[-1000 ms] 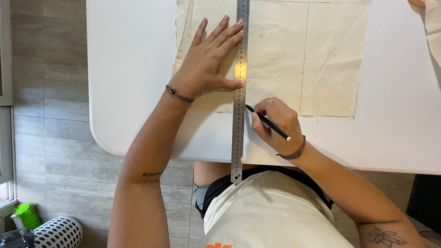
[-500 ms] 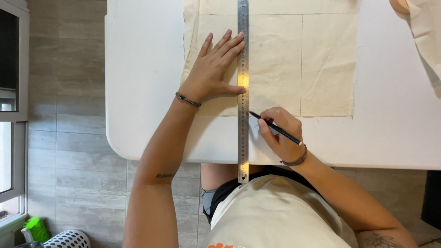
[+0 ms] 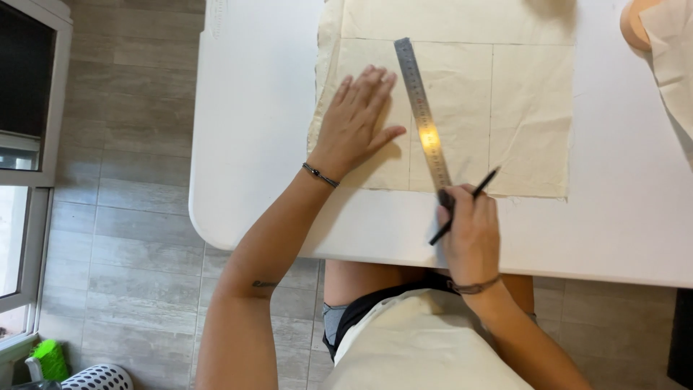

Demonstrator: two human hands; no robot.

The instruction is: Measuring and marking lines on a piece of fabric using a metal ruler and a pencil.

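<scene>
Left hand flat on creased cream cloth; right hand gripping shiny steel ruler, slim pencil

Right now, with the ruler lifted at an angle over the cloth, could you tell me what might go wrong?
1. The right hand grips both the ruler and the pen, so the pen tip could leave a stray mark on the cloth.
2. Only the left hand pins the cloth, at its left side; the ruler could drag or wrinkle the rest and skew the drawn lines.
</scene>
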